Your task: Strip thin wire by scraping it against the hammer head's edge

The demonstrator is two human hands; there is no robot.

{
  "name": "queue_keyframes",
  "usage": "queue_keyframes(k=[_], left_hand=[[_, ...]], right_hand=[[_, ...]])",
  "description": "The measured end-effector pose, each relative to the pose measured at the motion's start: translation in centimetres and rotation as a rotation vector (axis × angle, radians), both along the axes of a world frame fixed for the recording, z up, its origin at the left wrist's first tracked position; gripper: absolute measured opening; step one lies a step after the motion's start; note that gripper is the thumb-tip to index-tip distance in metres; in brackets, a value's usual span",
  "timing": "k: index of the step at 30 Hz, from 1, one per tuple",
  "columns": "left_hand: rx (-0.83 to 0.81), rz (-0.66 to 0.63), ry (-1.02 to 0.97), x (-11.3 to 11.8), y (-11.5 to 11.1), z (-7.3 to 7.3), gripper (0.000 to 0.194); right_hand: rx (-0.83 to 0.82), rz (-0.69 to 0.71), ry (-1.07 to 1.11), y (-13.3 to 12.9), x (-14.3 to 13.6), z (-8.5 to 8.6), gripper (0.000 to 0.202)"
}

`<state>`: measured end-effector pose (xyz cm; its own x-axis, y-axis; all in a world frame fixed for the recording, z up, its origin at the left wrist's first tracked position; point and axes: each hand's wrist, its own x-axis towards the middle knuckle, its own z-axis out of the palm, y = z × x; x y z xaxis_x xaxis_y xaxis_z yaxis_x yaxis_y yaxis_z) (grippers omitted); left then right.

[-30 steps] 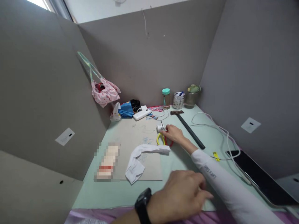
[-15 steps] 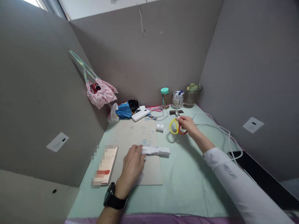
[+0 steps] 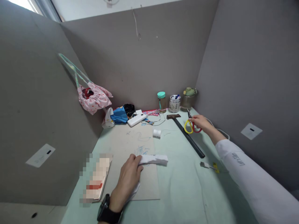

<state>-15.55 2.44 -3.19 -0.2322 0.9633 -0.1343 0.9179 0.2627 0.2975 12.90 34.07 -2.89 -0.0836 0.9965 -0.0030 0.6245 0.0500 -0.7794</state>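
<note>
- Scissors with one yellow loop and one red loop (image 3: 192, 125) are in the right hand (image 3: 200, 123), and the fingers are closed around the loops.
- The scissors sit at the far right of the pale green tabletop (image 3: 182, 183), just right of the long black bar tool (image 3: 187, 136).
- The shiny blades point away toward the glass jar with the green lid (image 3: 188, 97).
- The left hand (image 3: 128, 179) rests on the white folded cloth (image 3: 153, 159), and its fingers are bent over the cloth's left end, holding it down.
- The cloth lies on the flat grey cardboard sheet (image 3: 130, 146), well left of the black bar tool.
- A black watch (image 3: 107, 212) is on the left wrist.
- A small white spool of thread (image 3: 157, 133) stands between the cardboard sheet and the black bar tool.
- A white cable end with a yellow tag (image 3: 210, 166) lies near the close end of the black bar tool.
- Past the far end of the black bar tool stand a small jar with a teal lid (image 3: 161, 100) and a white cup with pens (image 3: 174, 103).
- A white power bank (image 3: 136, 119) lies left of the bar tool's far end.
</note>
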Motion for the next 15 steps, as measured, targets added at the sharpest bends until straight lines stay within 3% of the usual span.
queue_keyframes(k=[3,8,15], left_hand=[[0.015,-0.011,0.005,0.1,-0.1,0.0,0.027],[-0.004,0.001,-0.001,0.3,0.6,0.7,0.024],[0.047,-0.058,-0.004,1.3,3.5,1.6,0.02]], right_hand=[[-0.114,0.055,0.009,-0.9,-0.9,-0.4,0.033],[-0.16,0.177,0.117,-2.1,-4.1,0.1,0.033],[-0.253,0.279,0.362,-1.8,-13.1,1.4,0.037]])
